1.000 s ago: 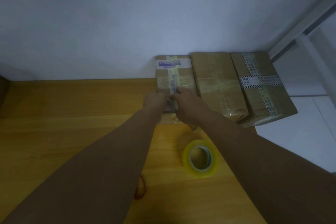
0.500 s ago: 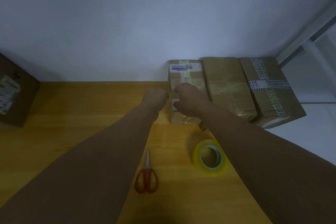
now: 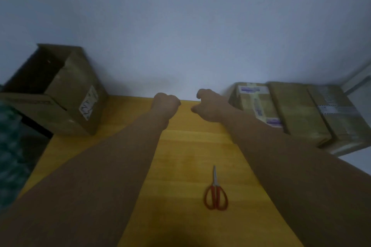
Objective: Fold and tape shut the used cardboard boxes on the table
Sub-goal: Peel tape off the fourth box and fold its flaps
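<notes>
- The left hand (image 3: pixel 166 104) is closed into a fist with nothing in it, above the far part of the table (image 3: pixel 190 146).
- The right hand (image 3: pixel 208 107) is held just beside it, fingers loosely curled and apart; nothing is gripped.
- The scissors (image 3: pixel 215 196) are laid between the forearms, nearer the right one. They could be swept off if a box is dragged across carelessly.
- No tape roll can be seen, and it cannot be told whether one is hidden under an arm.
- The open box (image 3: pixel 52 90) is placed at the table's far left corner, well apart from both hands. It appears to sit at the edge, so a one-sided pull could tip it off.
- Its top is unsealed and its inside dark. Its brown walls look worn, and a scribbled white label is stuck on one side. Used board like this may be expected to spring back when folded.
- Three taped boxes (image 3: pixel 297 110) are lined up at the far right, against the wall.
</notes>
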